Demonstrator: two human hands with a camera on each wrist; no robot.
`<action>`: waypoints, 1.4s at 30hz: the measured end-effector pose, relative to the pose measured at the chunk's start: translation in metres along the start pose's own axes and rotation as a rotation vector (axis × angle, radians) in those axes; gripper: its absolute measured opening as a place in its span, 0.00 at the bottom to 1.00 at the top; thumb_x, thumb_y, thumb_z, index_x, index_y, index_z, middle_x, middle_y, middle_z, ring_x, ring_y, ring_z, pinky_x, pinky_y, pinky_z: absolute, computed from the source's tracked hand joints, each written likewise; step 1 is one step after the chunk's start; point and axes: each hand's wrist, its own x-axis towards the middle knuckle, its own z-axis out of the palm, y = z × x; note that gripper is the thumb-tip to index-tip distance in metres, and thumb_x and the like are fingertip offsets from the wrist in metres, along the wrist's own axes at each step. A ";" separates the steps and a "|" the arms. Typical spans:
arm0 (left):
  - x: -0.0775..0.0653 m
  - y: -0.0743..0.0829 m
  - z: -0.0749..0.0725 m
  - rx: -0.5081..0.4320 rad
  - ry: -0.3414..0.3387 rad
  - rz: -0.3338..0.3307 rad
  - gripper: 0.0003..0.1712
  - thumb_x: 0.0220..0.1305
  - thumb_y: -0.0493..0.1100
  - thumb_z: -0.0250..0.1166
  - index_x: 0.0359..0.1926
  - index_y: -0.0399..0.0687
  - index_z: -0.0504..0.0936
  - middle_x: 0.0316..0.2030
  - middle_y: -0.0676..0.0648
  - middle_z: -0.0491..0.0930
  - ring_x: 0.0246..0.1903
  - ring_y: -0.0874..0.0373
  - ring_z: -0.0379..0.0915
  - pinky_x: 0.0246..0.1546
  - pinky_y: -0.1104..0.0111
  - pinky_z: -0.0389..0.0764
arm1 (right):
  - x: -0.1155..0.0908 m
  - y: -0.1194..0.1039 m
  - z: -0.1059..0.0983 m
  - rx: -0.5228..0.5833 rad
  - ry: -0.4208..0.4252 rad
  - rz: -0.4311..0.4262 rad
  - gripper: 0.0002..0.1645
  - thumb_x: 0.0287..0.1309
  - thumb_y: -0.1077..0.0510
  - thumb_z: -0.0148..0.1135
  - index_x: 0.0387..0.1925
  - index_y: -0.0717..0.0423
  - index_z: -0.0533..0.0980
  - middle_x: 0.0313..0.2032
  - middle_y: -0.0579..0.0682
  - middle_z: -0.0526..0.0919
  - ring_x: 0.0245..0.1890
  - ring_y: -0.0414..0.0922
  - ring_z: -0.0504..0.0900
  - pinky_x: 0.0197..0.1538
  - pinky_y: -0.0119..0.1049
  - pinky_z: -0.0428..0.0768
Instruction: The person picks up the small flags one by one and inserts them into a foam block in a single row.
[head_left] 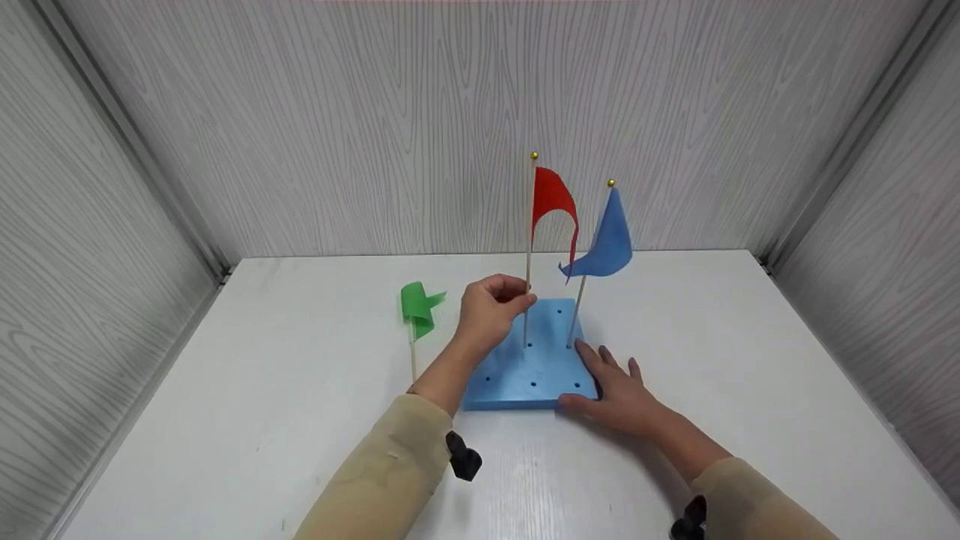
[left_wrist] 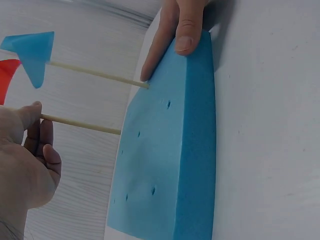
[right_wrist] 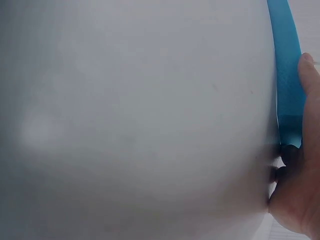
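Observation:
My left hand [head_left: 491, 311] pinches the thin stick of a red flag [head_left: 551, 193], which stands upright with its lower end at the middle of a blue block [head_left: 551, 371]. Whether that end sits inside a hole cannot be made out. Several small holes dot the block's top. A blue flag [head_left: 611, 236] leans slightly right, its stick [left_wrist: 105, 76] set in the block near the right edge. My right hand [head_left: 619, 397] rests against the block's right side, thumb [left_wrist: 189, 30] at the near corner and fingers stretched out.
Left of the block, a green flag [head_left: 416, 307] lies on the white table [head_left: 300, 360], partly hidden by my left forearm. Wood-patterned panels [head_left: 420, 127] enclose the table at the back and both sides. Gold beads [head_left: 611, 183] top the two upright sticks.

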 end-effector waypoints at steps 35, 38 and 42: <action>0.003 -0.027 0.009 0.063 -0.005 -0.042 0.08 0.69 0.39 0.74 0.48 0.47 0.89 0.40 0.51 0.86 0.43 0.53 0.81 0.49 0.64 0.85 | 0.001 0.001 0.005 0.011 -0.004 0.000 0.68 0.58 0.19 0.63 0.87 0.42 0.46 0.82 0.56 0.56 0.83 0.63 0.43 0.77 0.69 0.28; 0.003 -0.029 0.010 0.071 -0.020 -0.067 0.08 0.69 0.39 0.74 0.48 0.47 0.89 0.41 0.51 0.86 0.43 0.53 0.81 0.48 0.65 0.85 | 0.000 0.001 0.005 0.007 -0.002 0.000 0.68 0.58 0.18 0.63 0.87 0.42 0.46 0.82 0.57 0.57 0.83 0.64 0.44 0.77 0.70 0.28; 0.003 -0.031 0.010 0.073 -0.032 -0.091 0.08 0.68 0.39 0.75 0.46 0.48 0.89 0.41 0.50 0.87 0.43 0.53 0.82 0.48 0.65 0.86 | 0.000 0.000 0.005 0.008 -0.003 0.004 0.68 0.57 0.19 0.63 0.87 0.43 0.47 0.82 0.57 0.58 0.83 0.64 0.45 0.77 0.70 0.30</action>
